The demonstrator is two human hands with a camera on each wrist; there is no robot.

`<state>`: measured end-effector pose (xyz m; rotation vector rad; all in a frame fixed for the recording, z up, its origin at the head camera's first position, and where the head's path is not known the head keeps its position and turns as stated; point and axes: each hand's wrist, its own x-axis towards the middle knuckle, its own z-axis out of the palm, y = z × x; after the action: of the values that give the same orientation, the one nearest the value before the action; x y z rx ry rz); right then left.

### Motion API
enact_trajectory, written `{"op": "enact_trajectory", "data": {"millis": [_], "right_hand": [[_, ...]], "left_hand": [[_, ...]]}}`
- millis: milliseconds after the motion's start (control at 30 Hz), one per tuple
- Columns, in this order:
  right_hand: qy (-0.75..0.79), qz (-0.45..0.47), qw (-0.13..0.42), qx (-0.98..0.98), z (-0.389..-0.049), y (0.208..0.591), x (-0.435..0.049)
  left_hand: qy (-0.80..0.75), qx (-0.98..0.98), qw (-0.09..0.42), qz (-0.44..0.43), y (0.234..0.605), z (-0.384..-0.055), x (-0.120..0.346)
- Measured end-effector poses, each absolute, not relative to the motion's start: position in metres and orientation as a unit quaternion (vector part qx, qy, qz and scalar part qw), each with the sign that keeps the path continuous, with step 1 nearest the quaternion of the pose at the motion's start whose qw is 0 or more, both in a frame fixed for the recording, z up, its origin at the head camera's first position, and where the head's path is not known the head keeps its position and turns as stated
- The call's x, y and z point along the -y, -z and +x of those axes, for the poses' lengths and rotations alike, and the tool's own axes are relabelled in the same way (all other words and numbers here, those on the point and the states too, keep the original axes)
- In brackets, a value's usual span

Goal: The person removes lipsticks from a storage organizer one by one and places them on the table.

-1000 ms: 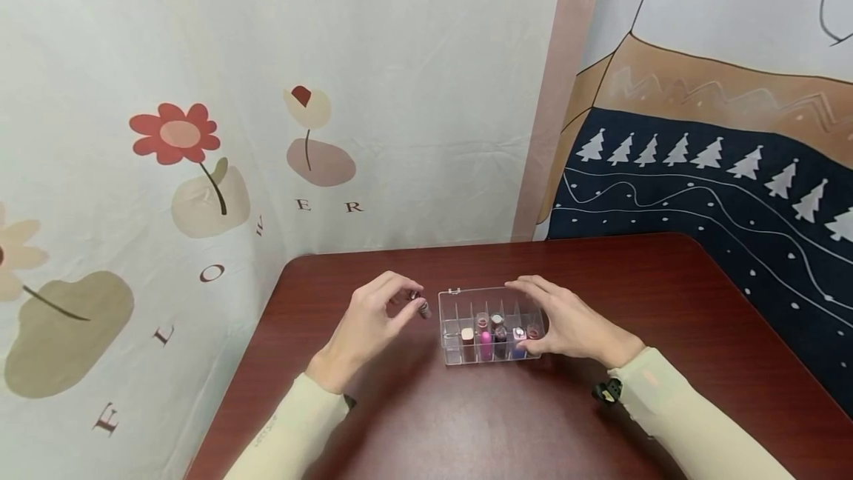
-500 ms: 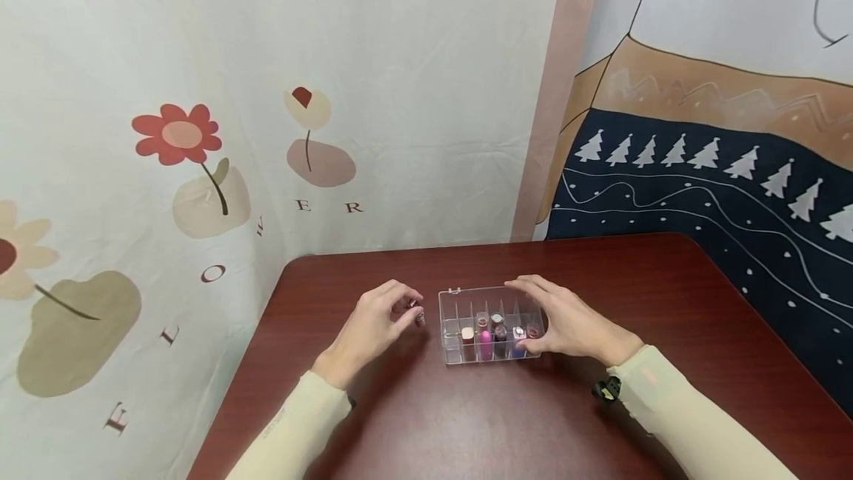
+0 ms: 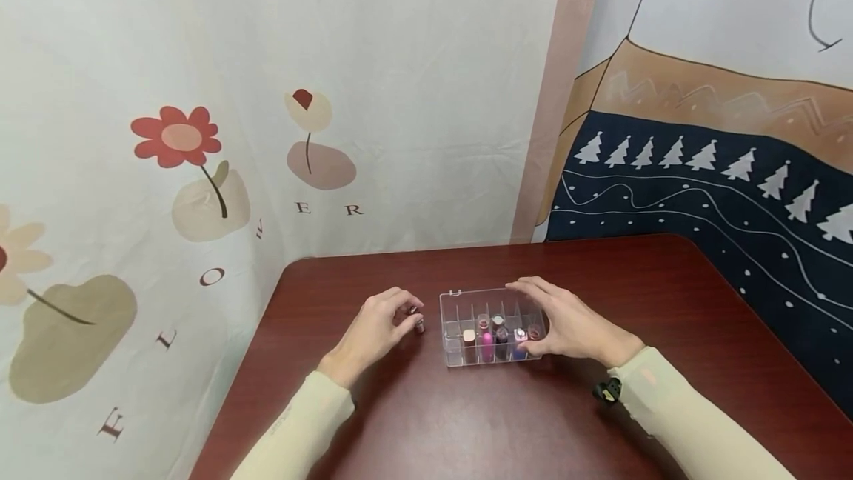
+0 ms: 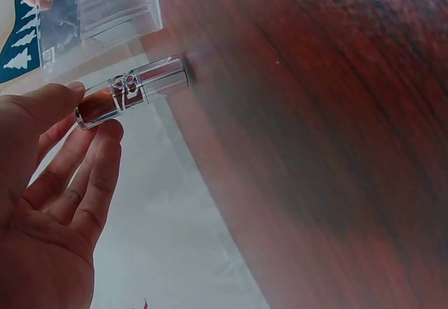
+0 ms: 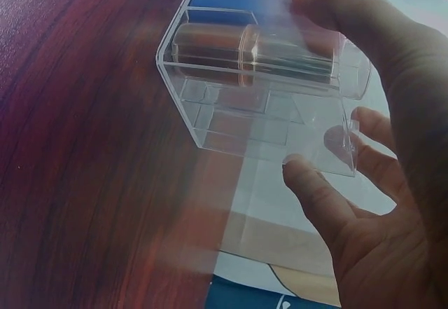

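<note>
My left hand (image 3: pixel 378 326) pinches a small lipstick tube (image 4: pixel 131 90) between thumb and fingers, left of the box. The tube is clear at one end and reddish-brown at the other, with a silvery emblem round its middle. It stands on or just over the table; I cannot tell which. A clear divided box (image 3: pixel 449 310) holds several cosmetic tubes, among them a pink one (image 3: pixel 487 349) and a blue one (image 3: pixel 518 350). My right hand (image 3: pixel 576 324) grips the box's right end, thumb in front, fingers behind. A tube with a gold band (image 5: pixel 245 50) lies within that end.
The box stands on a dark red-brown wooden table (image 3: pixel 466 428). Behind it hangs a pale flower-print cloth (image 3: pixel 426 95), with a navy tree-print cloth (image 3: pixel 666 191) at right. A black watch-like band (image 3: pixel 607 391) is at my right wrist.
My left hand has lowered slightly with the lipstick tube, which has gone from tilted to nearly upright near the table. The right hand and box have stayed in place.
</note>
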<state>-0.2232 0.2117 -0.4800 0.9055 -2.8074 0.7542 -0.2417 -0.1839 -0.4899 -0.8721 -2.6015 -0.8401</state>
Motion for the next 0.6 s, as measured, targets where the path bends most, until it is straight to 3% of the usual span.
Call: {"op": "enact_trajectory", "data": {"millis": [600], "right_hand": [[-0.251, 0.302, 0.051, 0.918, -0.2243, 0.4815, -0.2119]], "left_hand": [[0.290, 0.901, 0.137, -0.291, 0.4955, -0.2432, 0.1859]]}}
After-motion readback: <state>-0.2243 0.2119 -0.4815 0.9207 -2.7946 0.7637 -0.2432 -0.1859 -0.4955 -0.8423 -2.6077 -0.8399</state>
